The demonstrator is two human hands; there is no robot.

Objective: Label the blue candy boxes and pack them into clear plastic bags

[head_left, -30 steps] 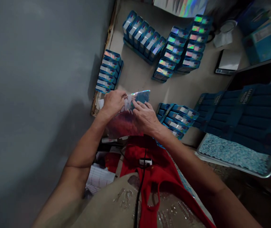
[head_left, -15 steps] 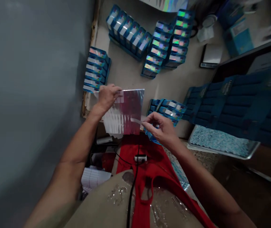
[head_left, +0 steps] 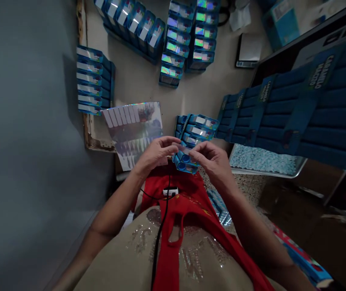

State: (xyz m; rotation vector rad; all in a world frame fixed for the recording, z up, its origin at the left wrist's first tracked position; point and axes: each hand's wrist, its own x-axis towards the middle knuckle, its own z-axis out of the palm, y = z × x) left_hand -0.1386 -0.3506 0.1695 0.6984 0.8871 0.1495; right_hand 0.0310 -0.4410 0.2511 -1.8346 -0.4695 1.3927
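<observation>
A small pale sticker (head_left: 185, 149) is stretched between my two hands. My right hand (head_left: 213, 161) pinches its right end between thumb and forefinger. At the other end, the thumb and fingers of my left hand (head_left: 157, 153) close on the sticker. Just beneath it stands a group of blue boxes (head_left: 201, 121) at the table's near edge, several with white labels on their ends. To the left, a shiny sticker sheet (head_left: 136, 129) with a row of pale strips rests on the table edge, partly behind my left hand.
Rows of blue boxes (head_left: 173, 48) stand farther back, with another stack (head_left: 89, 81) by the grey wall (head_left: 24, 121). A small scale (head_left: 249, 48) sits at the back right. Long blue packs (head_left: 282, 109) extend over a metal tray (head_left: 300, 169) of pale blue pieces.
My left hand has let go of the sticker sheet, which now rests on the table edge. It has moved right to the sticker in my right hand. The view has shifted.
</observation>
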